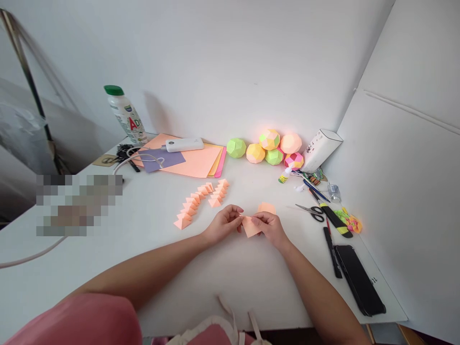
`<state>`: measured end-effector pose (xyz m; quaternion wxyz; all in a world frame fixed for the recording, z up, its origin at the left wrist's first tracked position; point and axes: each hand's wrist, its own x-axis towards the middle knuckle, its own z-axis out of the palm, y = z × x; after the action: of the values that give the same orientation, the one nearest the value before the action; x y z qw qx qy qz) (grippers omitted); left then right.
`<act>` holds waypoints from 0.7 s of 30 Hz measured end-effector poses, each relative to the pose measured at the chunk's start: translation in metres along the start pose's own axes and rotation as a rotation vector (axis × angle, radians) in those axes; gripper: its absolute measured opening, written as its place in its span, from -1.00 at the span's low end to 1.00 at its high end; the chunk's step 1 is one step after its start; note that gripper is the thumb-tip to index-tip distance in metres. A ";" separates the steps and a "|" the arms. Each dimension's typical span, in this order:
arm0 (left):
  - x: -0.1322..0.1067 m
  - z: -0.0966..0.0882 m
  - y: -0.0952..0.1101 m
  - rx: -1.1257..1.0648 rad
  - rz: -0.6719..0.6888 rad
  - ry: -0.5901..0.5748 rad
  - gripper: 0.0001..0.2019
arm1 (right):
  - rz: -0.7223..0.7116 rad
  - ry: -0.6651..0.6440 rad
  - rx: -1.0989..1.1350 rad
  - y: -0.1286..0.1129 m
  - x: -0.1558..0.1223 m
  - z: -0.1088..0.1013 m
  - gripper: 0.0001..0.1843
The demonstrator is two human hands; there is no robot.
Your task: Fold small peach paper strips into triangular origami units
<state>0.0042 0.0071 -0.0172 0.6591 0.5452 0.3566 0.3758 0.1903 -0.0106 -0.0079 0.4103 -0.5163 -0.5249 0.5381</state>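
A small peach paper square (251,227) is held between my two hands, one corner pointing towards me. My left hand (227,222) pinches its left corner between thumb and fingers. On the other side, my right hand (269,227) grips the right part with the thumb on top. Just behind the right hand lies another peach paper piece (267,208), partly covered by the fingers. Left of my hands, folded peach paper units stand in a long curved row (190,207) and a shorter row (218,192).
Paper balls (255,153) sit against the wall beside a white box (321,149). A glue bottle (285,175), scissors (312,211), a utility knife (336,219) and a phone (360,280) lie to the right. Paper sheets (201,160), a power bank (185,144) and a bottle (125,115) are at back left.
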 end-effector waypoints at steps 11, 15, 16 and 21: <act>0.000 0.000 0.001 0.006 -0.014 0.007 -0.72 | -0.021 0.008 -0.065 -0.001 -0.001 -0.001 -0.76; 0.000 0.000 -0.001 0.015 -0.005 0.004 -0.73 | -0.019 -0.001 -0.048 0.001 0.000 -0.001 -0.75; 0.000 -0.001 -0.001 0.017 -0.005 0.003 -0.74 | -0.018 -0.002 -0.041 0.002 0.000 -0.001 -0.75; 0.001 -0.002 -0.002 0.029 -0.001 0.007 -0.71 | -0.024 0.004 -0.024 0.002 0.001 -0.001 -0.73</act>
<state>0.0034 0.0079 -0.0199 0.6500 0.5534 0.3646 0.3719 0.1909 -0.0095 -0.0095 0.4115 -0.5159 -0.5365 0.5260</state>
